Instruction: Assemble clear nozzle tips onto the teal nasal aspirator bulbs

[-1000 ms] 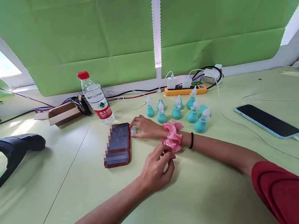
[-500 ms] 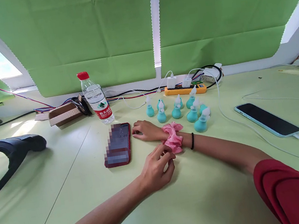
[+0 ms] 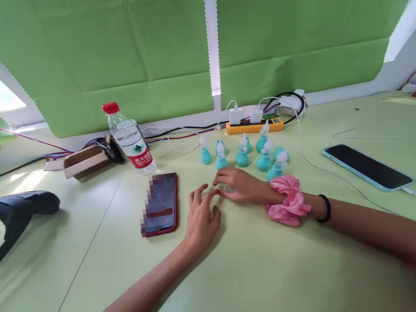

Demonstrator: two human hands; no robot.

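Observation:
My right hand [image 3: 240, 186] lies palm down on the pale green table [image 3: 248, 274], its fingers curled over something small and pale that I cannot make out. A pink scrunchie [image 3: 287, 201] and a thin black band [image 3: 326, 208] sit on that wrist. My left hand [image 3: 201, 219] rests just left of it, fingers apart, fingertips close to the right hand's fingers. A red phone [image 3: 159, 204] with its screen lit lies flat to the left of both hands. Several teal rubber bulbs with white tips [image 3: 242, 154] stand just behind the right hand.
A water bottle with a red cap [image 3: 130, 141] stands behind the phone, next to an open cardboard box [image 3: 85, 161]. An orange power strip [image 3: 254, 126] with chargers lies at the back. A second phone [image 3: 367, 165] on a white cable lies right. A black curved object [image 3: 10, 210] lies left.
My right hand has drawn back to the right, away from the red phone. My left hand let go of the scrunchie, moved forward and spread its fingers beside the right hand.

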